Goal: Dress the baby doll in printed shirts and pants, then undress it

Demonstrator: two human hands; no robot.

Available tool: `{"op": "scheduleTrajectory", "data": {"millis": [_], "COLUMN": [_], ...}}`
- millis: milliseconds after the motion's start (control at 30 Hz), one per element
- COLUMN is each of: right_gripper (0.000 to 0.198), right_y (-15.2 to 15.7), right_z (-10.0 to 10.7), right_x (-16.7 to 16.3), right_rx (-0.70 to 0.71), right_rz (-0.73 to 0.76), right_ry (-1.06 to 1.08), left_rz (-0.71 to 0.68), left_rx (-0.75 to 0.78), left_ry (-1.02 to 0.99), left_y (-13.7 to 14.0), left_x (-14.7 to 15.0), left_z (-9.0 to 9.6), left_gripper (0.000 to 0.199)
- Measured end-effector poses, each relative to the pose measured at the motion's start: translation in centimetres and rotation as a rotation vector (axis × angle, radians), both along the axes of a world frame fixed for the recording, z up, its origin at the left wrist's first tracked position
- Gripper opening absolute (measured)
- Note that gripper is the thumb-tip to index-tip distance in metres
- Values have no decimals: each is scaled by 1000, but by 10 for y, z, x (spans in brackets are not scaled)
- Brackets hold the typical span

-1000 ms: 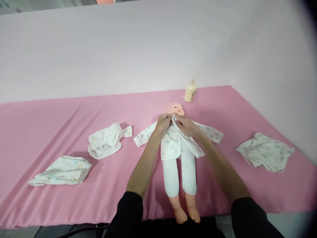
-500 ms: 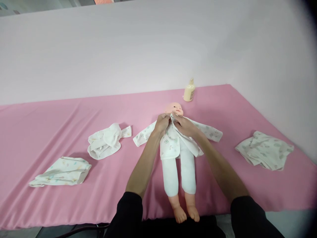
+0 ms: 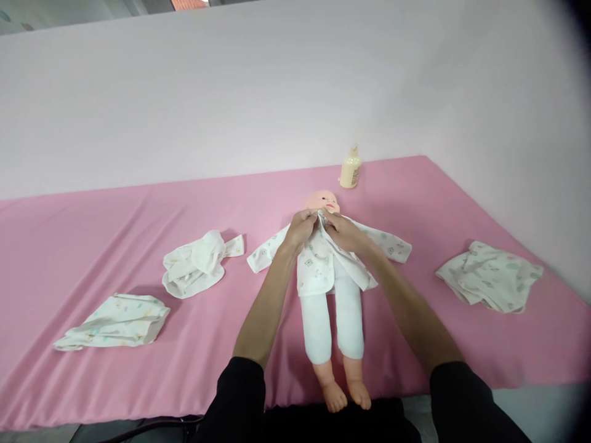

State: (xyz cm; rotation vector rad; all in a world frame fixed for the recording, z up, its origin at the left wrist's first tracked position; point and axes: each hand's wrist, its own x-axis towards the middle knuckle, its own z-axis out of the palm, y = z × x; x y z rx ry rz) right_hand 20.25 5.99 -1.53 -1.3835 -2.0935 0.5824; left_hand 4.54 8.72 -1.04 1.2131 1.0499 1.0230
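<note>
My left fingers (image 3: 310, 218) and, beside them, my right fingers (image 3: 334, 223) have hardly moved, both still pinching the neckline of the white, small-printed cloth jacket (image 3: 315, 271). It lies on the pale-pink plastic doll (image 3: 322, 199) upon the pink-covered surface (image 3: 392, 184), front parted below, so work seems unfinished.

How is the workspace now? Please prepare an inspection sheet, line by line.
Surface: wrinkled pink cloth.
Handled things: peach-coloured doll, lying, in white printed fabric jacket.
Clutter: white sleeved garment and white patterned cloth at left, white green-patterned cloth at right; upright cream pump bottle.
Hands: left hand and right hand pinch the jacket near the neck.
Cables: dark curved strand at lower left, possibly a cable.
Surroundings: white wall behind and at right.
</note>
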Motion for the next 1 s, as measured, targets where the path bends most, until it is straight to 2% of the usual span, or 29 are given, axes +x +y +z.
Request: {"op": "scheduleTrajectory", "data": {"millis": [133, 267, 367, 433, 567, 667, 800, 900, 1000], "right_gripper": [40, 29, 17, 10, 4, 9, 13, 12, 10], "right_y": [-7, -17, -20, -19, -12, -13, -16, -17, -20], "right_z": [14, 24, 26, 26, 27, 32, 38, 40, 43], "right_x": [6, 5, 0, 0, 13, 25, 30, 27, 24], "right_rx": [-108, -214, -223, -217, -236, -237, -270, -274, -268], "right_rz": [-78, -105, -94, -138, -232, -309, -341, -326, -321], "right_ry": [85, 112, 66, 41, 133, 234, 263, 267, 251], "left_rz": [-51, -70, -110, -157, -214, -178, -83, -43, -22], "left_rx": [23, 85, 131, 159, 246, 329, 455, 539, 529], "left_ry": [84, 308, 470, 563, 755, 1006, 1382, 1502, 1544], "left_y": [-1, -4, -10, -15, -28, -42, -60, -64, -59], "left_x": [-6, -16, -24, -27, -22, -6, 20, 28, 25], "left_z": [2, 9, 18, 25, 33, 35, 30, 24, 20], "left_gripper": [22, 30, 30, 34, 45, 44, 26, 30, 31]}}
